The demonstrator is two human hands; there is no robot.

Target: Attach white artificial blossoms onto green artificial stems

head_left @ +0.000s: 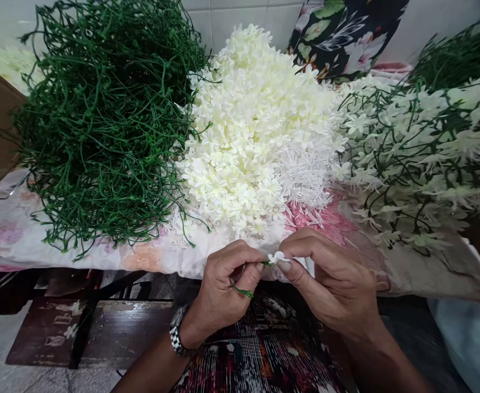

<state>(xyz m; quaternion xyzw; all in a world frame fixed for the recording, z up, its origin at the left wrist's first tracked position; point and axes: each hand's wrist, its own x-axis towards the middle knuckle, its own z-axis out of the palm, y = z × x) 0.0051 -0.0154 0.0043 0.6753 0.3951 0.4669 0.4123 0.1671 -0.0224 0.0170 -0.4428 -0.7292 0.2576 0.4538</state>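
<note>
My left hand (233, 278) pinches a green artificial stem (243, 291) between thumb and forefinger. Part of the stem sticks out below the fingers, and its tip shows at the fingertips. My right hand (332, 275) grips a small white artificial flower (277, 256) by thumb and forefinger. Flower and stem tip meet between the two hands, over the table's front edge; whether they are joined I cannot tell. Just beyond the hands rises a heap of cream-white blossoms (243, 136). Beside it on the right lies a pile of thin white sticks (305, 169).
At the left is a big tangle of green stems (104, 120). Stems bearing white flowers (420, 158) are piled at the right. A floral cloth (141, 256) covers the table. Behind stands a black flower-patterned item (346, 38) against the tiled wall. A wooden stool or bench (129, 333) is below.
</note>
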